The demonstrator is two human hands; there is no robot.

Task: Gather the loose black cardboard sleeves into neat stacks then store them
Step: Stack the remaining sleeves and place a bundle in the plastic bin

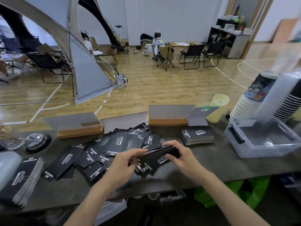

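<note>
Squaring a bundle point(160, 158) of black cardboard sleeves looks like the step in hand. It is held low over the desk point(211, 165), caught between both grips. The left grip point(124, 161) curls its fingers round the bundle's left end. The right grip point(182, 154) closes thumb and fingers over the right end, so neither is free.

To do it well, I judge, slacken both grips a touch and tap the long edge on the desk so the sleeves slide flush. Then press the ends inward until no corner sticks out. Squeezing too hard may bow or fan the thin card.

Under the grips and spreading left of them lies the loose pile point(114, 149), its sleeves overlapping at all angles, with many left to gather. Beyond the right grip, and apart from it, sits a finished stack point(197, 136), a fair pattern for the next one. Farther right of that grip stands a clear plastic bin point(267, 144), likely the store. Well off to the left of the left grip lies a larger stack point(24, 175).
</note>
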